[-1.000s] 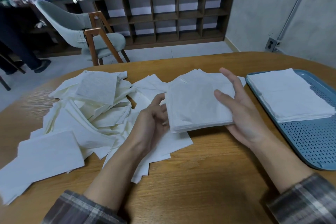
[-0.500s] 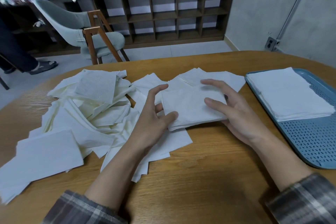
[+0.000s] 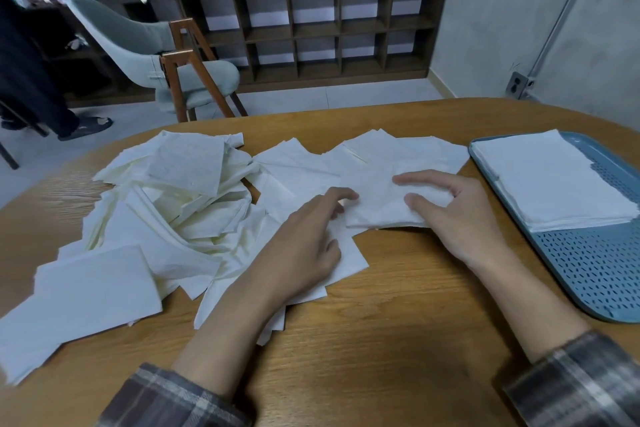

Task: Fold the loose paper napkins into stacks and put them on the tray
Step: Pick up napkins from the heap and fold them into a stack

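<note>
A small squared stack of white napkins (image 3: 377, 208) lies flat on the wooden table (image 3: 398, 329), on top of other loose sheets. My right hand (image 3: 457, 215) rests over the stack's right side, with thumb and index finger lying on top of it. My left hand (image 3: 304, 246) touches the stack's left edge with its fingertips. A big heap of loose napkins (image 3: 180, 198) spreads across the left half of the table. On the right is the blue perforated tray (image 3: 588, 270), with a thicker napkin stack (image 3: 547, 180) on its far half.
More flat napkins (image 3: 86, 291) lie near the table's front left edge. Behind the table stand a grey chair with wooden legs (image 3: 166, 55) and a low dark shelf unit (image 3: 329, 24). A person's leg and shoe (image 3: 83, 126) show at far left.
The stack was held up between both hands a second ago; it has come down flat onto the table. Both hands followed it down and now lie on it.
</note>
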